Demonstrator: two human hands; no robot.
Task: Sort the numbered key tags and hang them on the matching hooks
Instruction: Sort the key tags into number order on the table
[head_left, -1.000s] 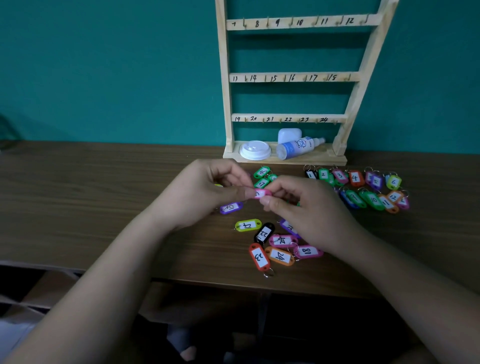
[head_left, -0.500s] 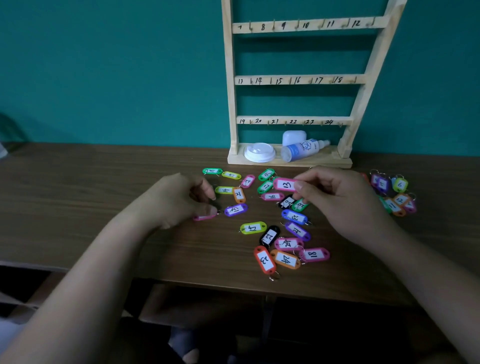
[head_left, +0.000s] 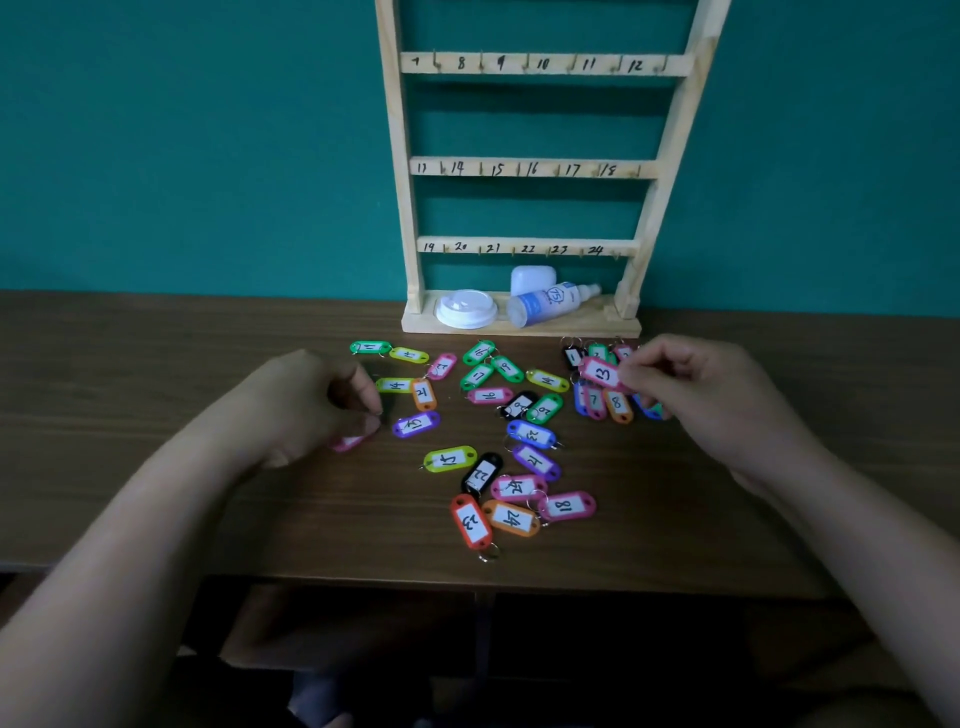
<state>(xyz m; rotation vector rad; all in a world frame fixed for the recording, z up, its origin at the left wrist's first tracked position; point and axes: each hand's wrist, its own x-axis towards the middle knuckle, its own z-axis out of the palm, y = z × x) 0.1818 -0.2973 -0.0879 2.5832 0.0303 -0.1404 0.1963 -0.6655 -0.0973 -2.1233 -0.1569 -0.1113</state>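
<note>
Teal wall (head_left: 208, 156) fills the background, and a dark wooden surface (head_left: 156, 364) runs below it, reaching out past both hands on either side. Beyond the hands, backed against the wall, stands a wooden rack (head_left: 405, 208) whose rails carry inked numbers beside small hooks. Every hook looks bare, so hanging seems not yet begun and the work appears to be at the sorting step. On the rack's base, ahead of the gap between the hands, lie a white lid (head_left: 466, 309) and a spray bottle (head_left: 550, 302) on its side. The hands are well apart. The left hand (head_left: 306, 405) is curled low at the surface, thumb and fingertip pinching a face-down pink tag (head_left: 348, 442) whose number cannot be read. The right hand (head_left: 717, 395) hovers over a tidy row of tags (head_left: 618, 404) and pinches pink tag 13 (head_left: 602, 373) by one end, label up, likely so the number reads while a place is chosen. Loose tags (head_left: 530, 432) lie scattered between the hands, unsorted by the look of them. The row under the right hand shows 7 and 8, so 13 probably belongs apart from it, and in time on the middle rail (head_left: 530, 170).
</note>
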